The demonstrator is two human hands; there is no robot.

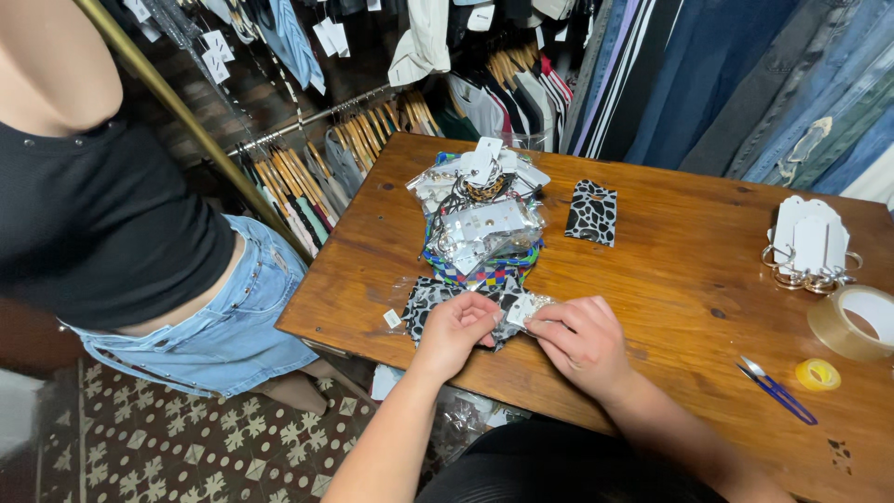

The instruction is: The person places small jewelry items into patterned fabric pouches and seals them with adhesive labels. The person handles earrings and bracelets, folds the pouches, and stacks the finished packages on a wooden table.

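Note:
My left hand (456,328) and my right hand (582,343) meet near the front edge of a wooden table (670,279). Both pinch a small clear packet (523,308) with a black-and-white patterned card (430,300) under it. Just beyond my hands rises a pile of bagged jewellery (481,224) in clear packets on colourful cards. A separate black-and-white patterned card (592,212) lies to the right of the pile.
A stack of white tags with metal rings (808,250), a roll of clear tape (852,322), a small yellow tape roll (818,374) and blue snips (778,391) sit at the right. Another person in a black top and denim skirt (140,261) stands left. Clothes racks (372,140) surround the table.

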